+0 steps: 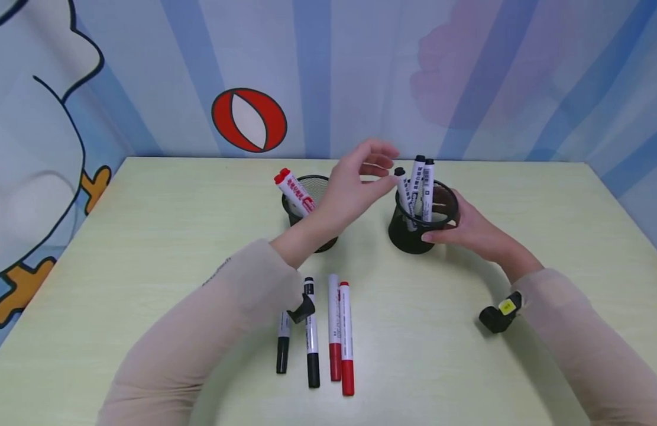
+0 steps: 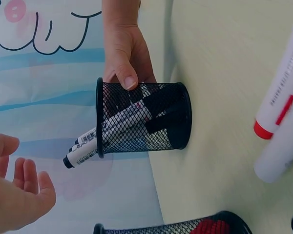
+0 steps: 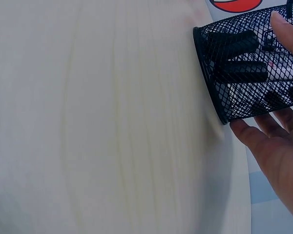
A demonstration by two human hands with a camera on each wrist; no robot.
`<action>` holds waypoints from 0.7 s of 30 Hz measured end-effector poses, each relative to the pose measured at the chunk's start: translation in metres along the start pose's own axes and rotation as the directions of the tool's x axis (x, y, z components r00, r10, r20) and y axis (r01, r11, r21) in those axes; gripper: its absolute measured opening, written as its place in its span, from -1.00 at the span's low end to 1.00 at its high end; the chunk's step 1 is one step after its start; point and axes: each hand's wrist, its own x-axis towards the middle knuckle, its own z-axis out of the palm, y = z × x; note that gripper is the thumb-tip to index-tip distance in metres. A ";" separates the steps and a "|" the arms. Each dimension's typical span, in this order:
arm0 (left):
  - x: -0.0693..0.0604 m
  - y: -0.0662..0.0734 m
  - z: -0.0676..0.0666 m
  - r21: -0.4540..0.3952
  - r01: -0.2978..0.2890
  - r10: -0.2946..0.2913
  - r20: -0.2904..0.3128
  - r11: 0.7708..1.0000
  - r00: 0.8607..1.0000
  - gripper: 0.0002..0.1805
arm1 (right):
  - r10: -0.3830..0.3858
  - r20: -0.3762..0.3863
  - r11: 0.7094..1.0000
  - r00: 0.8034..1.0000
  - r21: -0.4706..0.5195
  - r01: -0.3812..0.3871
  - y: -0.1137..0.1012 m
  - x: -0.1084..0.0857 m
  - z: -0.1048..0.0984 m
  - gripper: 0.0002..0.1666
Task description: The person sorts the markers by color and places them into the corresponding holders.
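A black mesh pen holder (image 1: 408, 236) stands at the right rear of the table, with white markers (image 1: 427, 189) leaning in it, their black ends up. My right hand (image 1: 469, 228) grips its right side, thumb in front; the right wrist view shows fingers (image 3: 278, 131) round the mesh. My left hand (image 1: 360, 174) hovers left of the marker tops, fingers loosely bent and holding nothing. In the left wrist view a gap separates this hand (image 2: 22, 195) from the markers (image 2: 83, 153). Behind my left forearm, a second mesh holder (image 1: 324, 184) contains red-ended markers (image 1: 296, 192).
Two white markers with red caps (image 1: 347, 337) lie side by side on the table near its middle. Left of them are two with black caps (image 1: 313, 367), partly under my left sleeve (image 1: 243, 290). A patterned wall covering (image 1: 355, 77) rises behind the table's back edge.
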 end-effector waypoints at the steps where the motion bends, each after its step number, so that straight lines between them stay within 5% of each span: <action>1: -0.002 0.000 -0.002 0.006 0.005 -0.005 0.006 1.000 1.000 -0.67 | -0.002 0.000 1.000 1.000 0.001 0.002 0.000 0.001 0.000 -0.01; 11: -0.021 -0.002 -0.014 0.107 0.053 -0.065 0.111 0.993 0.992 -0.68 | -0.002 -0.001 1.000 1.000 0.012 0.002 0.000 0.001 0.001 -0.04; 21: -0.036 -0.009 -0.020 0.125 0.076 -0.094 0.144 0.989 0.985 -0.67 | 0.000 0.003 1.000 1.000 0.012 0.000 0.001 0.000 0.000 -0.02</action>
